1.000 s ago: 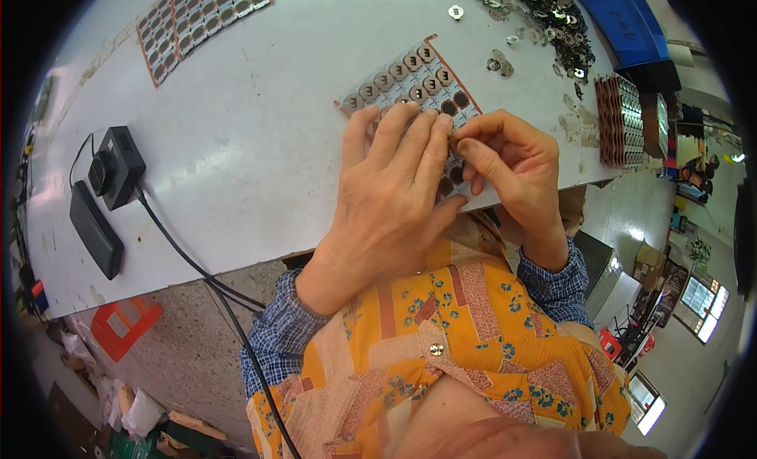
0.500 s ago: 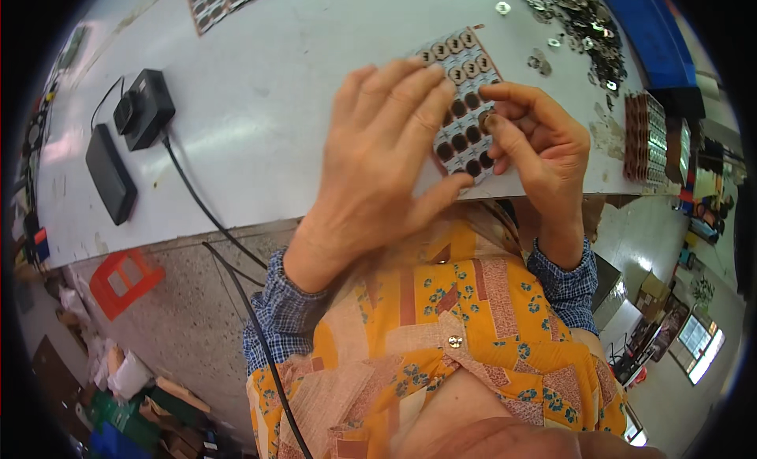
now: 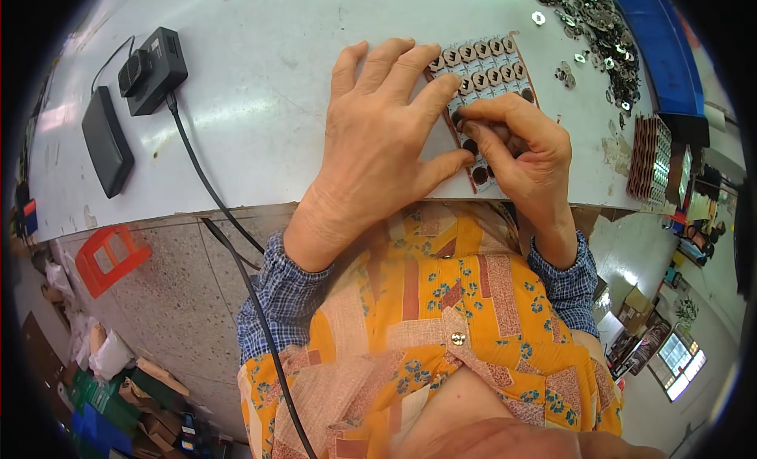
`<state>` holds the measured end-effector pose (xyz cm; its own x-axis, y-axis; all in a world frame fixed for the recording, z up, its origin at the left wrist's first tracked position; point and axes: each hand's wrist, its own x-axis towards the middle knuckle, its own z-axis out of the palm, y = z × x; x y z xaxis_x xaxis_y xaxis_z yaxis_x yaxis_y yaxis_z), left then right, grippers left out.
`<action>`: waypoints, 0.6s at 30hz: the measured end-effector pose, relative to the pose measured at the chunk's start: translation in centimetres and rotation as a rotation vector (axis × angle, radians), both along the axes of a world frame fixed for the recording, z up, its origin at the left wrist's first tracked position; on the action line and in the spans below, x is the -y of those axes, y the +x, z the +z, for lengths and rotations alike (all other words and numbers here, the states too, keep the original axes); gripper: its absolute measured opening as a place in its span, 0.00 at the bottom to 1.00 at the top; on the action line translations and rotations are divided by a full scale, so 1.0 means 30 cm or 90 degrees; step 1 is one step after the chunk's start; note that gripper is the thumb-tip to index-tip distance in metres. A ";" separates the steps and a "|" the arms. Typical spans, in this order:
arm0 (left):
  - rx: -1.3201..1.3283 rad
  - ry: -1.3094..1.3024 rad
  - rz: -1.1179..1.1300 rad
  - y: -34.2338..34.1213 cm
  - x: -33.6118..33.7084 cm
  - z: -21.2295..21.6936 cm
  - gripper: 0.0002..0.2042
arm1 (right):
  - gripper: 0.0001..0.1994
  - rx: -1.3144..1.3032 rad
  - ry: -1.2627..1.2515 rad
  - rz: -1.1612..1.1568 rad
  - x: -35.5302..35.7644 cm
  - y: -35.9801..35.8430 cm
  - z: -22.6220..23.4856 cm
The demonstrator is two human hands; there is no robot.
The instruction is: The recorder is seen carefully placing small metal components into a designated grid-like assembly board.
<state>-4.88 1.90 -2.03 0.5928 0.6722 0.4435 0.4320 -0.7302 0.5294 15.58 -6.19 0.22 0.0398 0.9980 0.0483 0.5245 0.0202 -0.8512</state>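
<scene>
A thin pale panel (image 3: 480, 65) with copper-coloured edges lies near the table's front edge. Light, many-sided metal pieces (image 3: 481, 51) cover its two far rows, while dark round spots show in the rows nearer me. My left hand (image 3: 374, 124) rests along the panel's left side, fingers spread, thumb by the near left corner. Over the nearer rows, my right hand (image 3: 527, 147) has thumb and forefinger pinched together at a dark spot close to the left edge. Whatever sits between those fingertips is hidden, and the hand covers much of the near right part.
Loose metal pieces (image 3: 605, 58) lie heaped at the far right, beside a blue tray (image 3: 656, 53). A stack of panels (image 3: 649, 159) stands at the right edge. On the left are a black box-shaped device (image 3: 162, 69), a black slab (image 3: 108, 147) and a cable (image 3: 202, 167).
My right hand has moved from the panel's right side to its left side, still pinched. My left hand's fingers are spread wider and uncover more metal pieces. The whole view has shifted slightly.
</scene>
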 end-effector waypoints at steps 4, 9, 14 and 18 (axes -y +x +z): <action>0.002 -0.001 0.006 0.003 0.002 0.000 0.35 | 0.08 -0.049 -0.060 -0.067 0.008 -0.016 0.007; 0.003 -0.013 0.006 0.006 0.005 0.003 0.35 | 0.09 0.009 0.047 -0.041 -0.013 -0.015 -0.011; -0.015 -0.002 0.011 0.009 0.005 0.000 0.35 | 0.09 0.032 0.048 0.005 -0.009 0.008 -0.014; -0.024 0.002 0.008 0.009 0.004 0.006 0.34 | 0.11 0.075 0.092 0.038 -0.016 0.006 -0.018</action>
